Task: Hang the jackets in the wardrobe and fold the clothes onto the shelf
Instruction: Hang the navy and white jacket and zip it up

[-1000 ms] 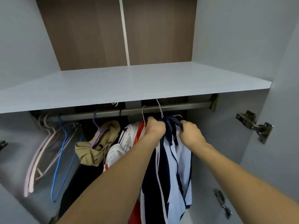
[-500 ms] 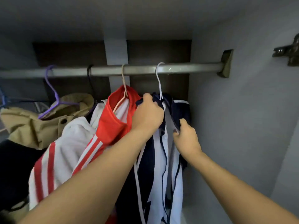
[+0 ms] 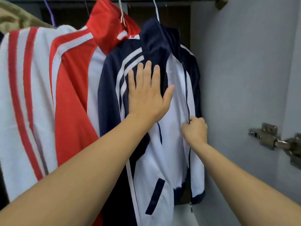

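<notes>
1. The navy jacket point(image 3: 172, 144) hangs on a white hanger point(image 3: 156, 9) at the right end of the wardrobe, beside the grey side wall point(image 3: 244, 79).
2. The left hand point(image 3: 147, 93) lies flat on its chest, fingers straight and spread.
3. The right hand point(image 3: 195, 129) pinches the front edge by the zip, fingers curled.
4. A red jacket point(image 3: 73, 79) hangs touching its left side; a hinge point(image 3: 270, 136) sits on the right.

- Soft, even light is falling from in front onto the navy jacket point(image 3: 164, 98), leaving its white panels bright with no glare.
- Behind its collar, the wardrobe back is sinking into dark shadow.
- Fabric left of it is showing slight blur.
- The wide lens is bending the edges.
</notes>
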